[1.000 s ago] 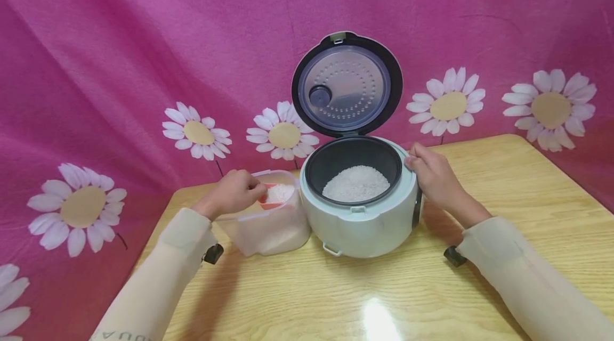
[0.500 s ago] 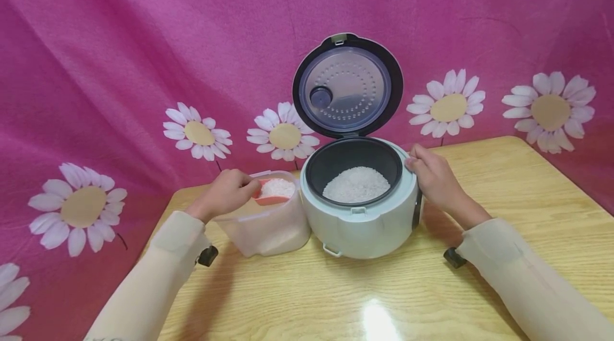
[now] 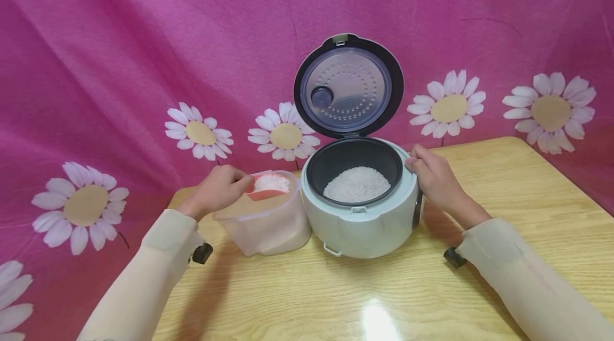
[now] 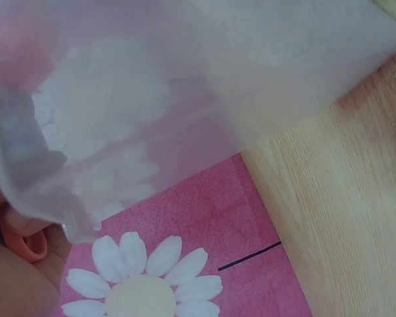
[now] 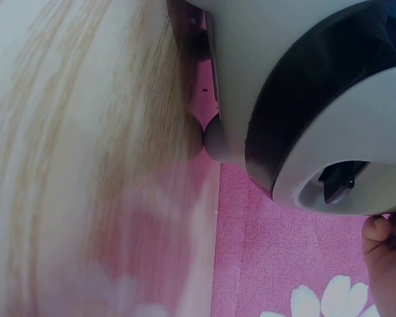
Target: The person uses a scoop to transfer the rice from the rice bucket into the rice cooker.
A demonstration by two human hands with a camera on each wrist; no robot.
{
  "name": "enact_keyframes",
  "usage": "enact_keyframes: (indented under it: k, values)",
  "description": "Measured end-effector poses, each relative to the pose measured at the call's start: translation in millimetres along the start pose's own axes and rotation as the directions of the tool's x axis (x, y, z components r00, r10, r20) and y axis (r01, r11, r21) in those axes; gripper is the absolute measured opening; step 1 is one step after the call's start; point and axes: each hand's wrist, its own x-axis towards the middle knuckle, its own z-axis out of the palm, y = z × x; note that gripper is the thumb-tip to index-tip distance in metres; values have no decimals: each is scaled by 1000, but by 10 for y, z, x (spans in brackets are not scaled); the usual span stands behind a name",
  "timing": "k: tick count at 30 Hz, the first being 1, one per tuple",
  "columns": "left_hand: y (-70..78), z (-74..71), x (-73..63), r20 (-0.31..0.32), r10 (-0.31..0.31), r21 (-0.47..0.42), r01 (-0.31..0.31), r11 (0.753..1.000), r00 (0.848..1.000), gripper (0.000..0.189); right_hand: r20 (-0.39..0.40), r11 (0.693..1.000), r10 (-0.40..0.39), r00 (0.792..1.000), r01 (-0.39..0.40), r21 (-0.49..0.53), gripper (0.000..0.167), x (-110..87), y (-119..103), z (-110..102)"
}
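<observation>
My left hand [image 3: 217, 191] grips the handle of an orange-red scoop [image 3: 263, 194] heaped with white rice [image 3: 272, 181]. The scoop sits level at the mouth of a translucent plastic container [image 3: 273, 229]. In the left wrist view the handle's looped end [image 4: 28, 247] pokes out of the hand beside the container's rim [image 4: 36, 208]. On the right, my right hand [image 3: 435, 177] holds the upper side edge of a pale green rice cooker [image 3: 364, 234], thumb on its rim. A mound of rice [image 3: 357, 184] lies in the cooker's dark inner pot [image 3: 326, 168].
The cooker's raised lid [image 3: 352, 85] leans back toward a pink cloth [image 3: 216, 37] printed with daisies. Container and cooker stand side by side on a wooden table [image 3: 307, 298]. A small latch loop [image 3: 332, 250] juts from the cooker's lower front.
My left hand has drawn the scoop leftward and slightly up within the container's mouth, showing more of its rice load. The right hand stays on the cooker.
</observation>
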Motion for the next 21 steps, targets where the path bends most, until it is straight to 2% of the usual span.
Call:
enact_keyframes:
  k: [7, 14, 21]
  values:
    - [-18, -54, -45, 0, -23, 0, 23, 1000, 1000, 42, -2, 1000, -7, 1000, 7, 6, 22, -2, -1, 5]
    - [-50, -102, -58, -41, -5, -6, 5, 1000, 999, 44, -8, 1000, -15, 1000, 15, 3, 22, -1, -9, -1]
    - [-46, -159, -40, -51, -7, -1, 7, 1000, 999, 44, -21, 1000, -14, 1000, 14, -2, 22, 4, -12, 2]
